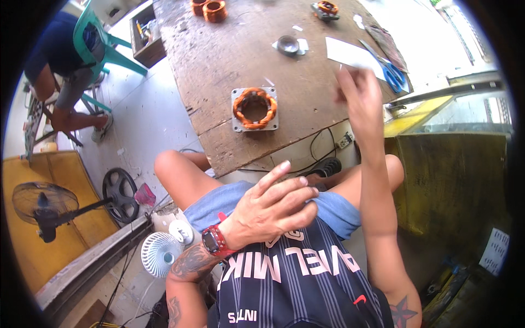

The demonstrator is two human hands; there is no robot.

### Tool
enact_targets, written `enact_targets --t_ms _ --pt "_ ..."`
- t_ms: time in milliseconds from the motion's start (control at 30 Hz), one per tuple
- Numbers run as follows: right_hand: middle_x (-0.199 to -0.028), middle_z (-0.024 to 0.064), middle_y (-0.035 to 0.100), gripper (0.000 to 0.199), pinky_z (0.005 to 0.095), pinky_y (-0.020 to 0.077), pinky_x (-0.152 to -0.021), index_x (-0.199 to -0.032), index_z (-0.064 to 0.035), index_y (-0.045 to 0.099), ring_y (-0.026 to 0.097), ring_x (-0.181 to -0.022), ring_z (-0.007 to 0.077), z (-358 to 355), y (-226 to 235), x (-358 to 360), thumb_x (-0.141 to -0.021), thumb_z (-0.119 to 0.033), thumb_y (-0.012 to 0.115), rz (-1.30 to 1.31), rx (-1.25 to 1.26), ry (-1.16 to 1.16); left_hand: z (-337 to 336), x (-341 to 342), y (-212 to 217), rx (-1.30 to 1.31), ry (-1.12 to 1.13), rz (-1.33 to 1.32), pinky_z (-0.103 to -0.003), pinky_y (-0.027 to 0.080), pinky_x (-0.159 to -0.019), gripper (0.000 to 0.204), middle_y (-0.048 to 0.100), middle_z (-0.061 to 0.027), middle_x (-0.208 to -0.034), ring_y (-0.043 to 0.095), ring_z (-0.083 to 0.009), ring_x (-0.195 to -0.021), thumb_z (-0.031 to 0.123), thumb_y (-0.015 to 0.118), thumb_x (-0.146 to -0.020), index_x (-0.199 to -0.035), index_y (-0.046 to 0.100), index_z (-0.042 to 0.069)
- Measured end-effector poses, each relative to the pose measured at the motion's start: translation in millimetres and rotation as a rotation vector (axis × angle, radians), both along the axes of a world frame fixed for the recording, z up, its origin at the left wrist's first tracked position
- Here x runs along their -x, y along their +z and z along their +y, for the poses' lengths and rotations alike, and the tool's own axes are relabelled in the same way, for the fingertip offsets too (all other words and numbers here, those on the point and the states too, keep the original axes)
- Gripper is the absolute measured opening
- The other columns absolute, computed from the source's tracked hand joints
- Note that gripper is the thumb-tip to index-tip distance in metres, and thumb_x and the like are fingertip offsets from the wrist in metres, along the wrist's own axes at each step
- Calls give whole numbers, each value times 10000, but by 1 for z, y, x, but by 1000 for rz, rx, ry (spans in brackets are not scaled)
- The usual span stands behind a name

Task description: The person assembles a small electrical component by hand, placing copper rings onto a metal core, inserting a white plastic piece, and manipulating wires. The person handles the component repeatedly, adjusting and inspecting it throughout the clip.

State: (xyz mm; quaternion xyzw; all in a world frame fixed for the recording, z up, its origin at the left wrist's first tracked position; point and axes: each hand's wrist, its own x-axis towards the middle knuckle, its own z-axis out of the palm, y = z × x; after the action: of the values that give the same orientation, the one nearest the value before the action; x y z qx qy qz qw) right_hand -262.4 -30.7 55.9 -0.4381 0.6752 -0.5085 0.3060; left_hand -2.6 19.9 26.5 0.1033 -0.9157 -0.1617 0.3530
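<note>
Stator (255, 126), near side of table (306, 109): likely heavy, stiff, windings (272, 109) fragile; hold by metal corners (272, 126). Left hand (273, 205) empty, loose; right hand (361, 95) blurred, cannot tell grasp.

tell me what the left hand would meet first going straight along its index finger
Probably the near edge of the wooden table, up and to the right of the left hand in the picture. Height is hard to judge, so it might pass over that edge.
</note>
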Motion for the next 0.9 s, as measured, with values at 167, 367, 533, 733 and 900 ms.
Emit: enact_targets --t_ms 167,367,533,733,900 --pt "-1015 95 729 663 232 549 -665 -1150 3 673 682 -801 112 70 -17 -51 -1055 -634 514 -741 -444 475 19 -6 -12 -23 95 -46 -345 395 -898 365 649 112 -1198 475 -162 -1039 224 736 -783 -1139 708 300" --pt "-713 -77 343 395 172 289 -456 -1310 -9 576 319 -567 17 58 -16 -77 -1160 -350 444 -1433 -425 359 28 -35 -16 -179 178 27 -358 421 -864 371 731 48 -1082 549 -172 -880 142 852 -775 -1113 722 218" --pt "-665 -98 306 377 176 229 -428 -1313 -5 592 262 -533 5 60 -7 -84 -1155 -319 456 -1378 -432 395 -12 -77 4 -437 773 128 -373 494 -863 291 774 -43 -937 679 -233 -876 113 874 -812 -1076 752 95" --pt "-651 -99 297 349 191 223 -443 -1242 0 628 258 -526 14 64 -5 -88 -1141 -301 485 -1160 -446 416 -62 -83 27 -536 690 -276 -363 500 -809 380 775 -101 -950 609 -240 -879 317 846 -875 -1143 797 53" --pt "-688 -110 394 319 178 240 -484 -1230 -2 672 303 -552 -8 69 -10 -96 -1120 -276 553 -966 -418 478 -75 -73 24 -981 588 -302 -281 494 -730 272 775 -106 -917 616 -133 -801 241 801 -948 -1124 803 34"
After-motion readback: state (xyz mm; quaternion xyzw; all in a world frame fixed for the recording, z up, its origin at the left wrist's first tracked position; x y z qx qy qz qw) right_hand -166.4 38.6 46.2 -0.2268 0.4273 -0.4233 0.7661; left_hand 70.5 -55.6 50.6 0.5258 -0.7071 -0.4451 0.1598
